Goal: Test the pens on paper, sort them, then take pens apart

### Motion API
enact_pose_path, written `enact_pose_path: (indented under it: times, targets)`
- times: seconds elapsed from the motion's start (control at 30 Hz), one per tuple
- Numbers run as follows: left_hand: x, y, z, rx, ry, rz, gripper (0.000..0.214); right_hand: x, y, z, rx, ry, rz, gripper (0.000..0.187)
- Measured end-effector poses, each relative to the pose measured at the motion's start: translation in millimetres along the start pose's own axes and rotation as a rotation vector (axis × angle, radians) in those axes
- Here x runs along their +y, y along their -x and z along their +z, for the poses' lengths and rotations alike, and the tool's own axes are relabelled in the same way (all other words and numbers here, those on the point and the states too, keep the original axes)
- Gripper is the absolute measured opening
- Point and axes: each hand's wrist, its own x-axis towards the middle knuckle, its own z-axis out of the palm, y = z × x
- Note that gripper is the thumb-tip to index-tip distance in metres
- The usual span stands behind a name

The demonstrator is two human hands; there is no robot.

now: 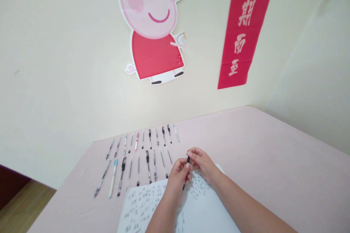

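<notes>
Lying open nearest the viewer, the notebook (212,213) has handwriting down its left page and across the upper part of its right page. Over the notebook's far edge, the left hand (177,175) has its fingers curled round a pen (188,159), whose dark lower tip pokes out below the hand. The right hand (202,163), to the other side, pinches the same pen near its black upper end. Just beyond the notebook and reaching out to its left lies a near row of pens, among them a pale one with a light blue cap (113,179). Farther from the notebook runs a second row, with a pink pen (136,142) in it. The pinkish tablecloth (273,160) spreads under the notebook and on to its right. Farthest of all, on the wall (68,62) behind the notebook, hang a cartoon pig (157,54) and, to the pig's right, a red banner (243,49) with pale writing
</notes>
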Motion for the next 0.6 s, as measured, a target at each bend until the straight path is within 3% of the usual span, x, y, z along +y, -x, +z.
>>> enact_pose_path:
  times: [0.33,0.6]
  targets:
    - [4.4,1.2,2.6,0.0,0.003,-0.016,0.032,-3.1,-1.2,0.4,0.005,-0.001,0.013,0.038]
    - [1.1,0.7,0.7,0.0,0.002,-0.013,0.03,2.6,-2.4,-2.0,0.0,0.012,0.003,0.032]
